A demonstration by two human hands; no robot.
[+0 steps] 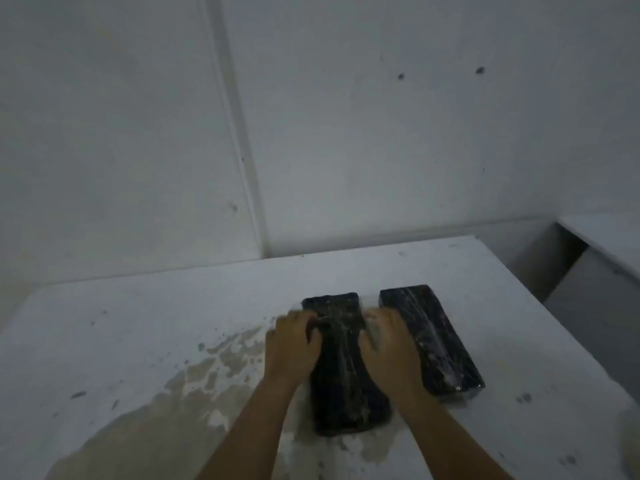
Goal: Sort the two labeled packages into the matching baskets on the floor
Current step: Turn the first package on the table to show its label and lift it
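A black wrapped package (343,372) on the stained white table (138,341) is clamped between the left hand (292,344) and right hand (388,344); a second package (431,341) lies just right of the grip. Labels cannot be made out.

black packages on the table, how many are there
2. One black wrapped package lies mid-table, gripped on its sides by the left hand and right hand. The other black wrapped package lies untouched just to its right. No baskets in view.
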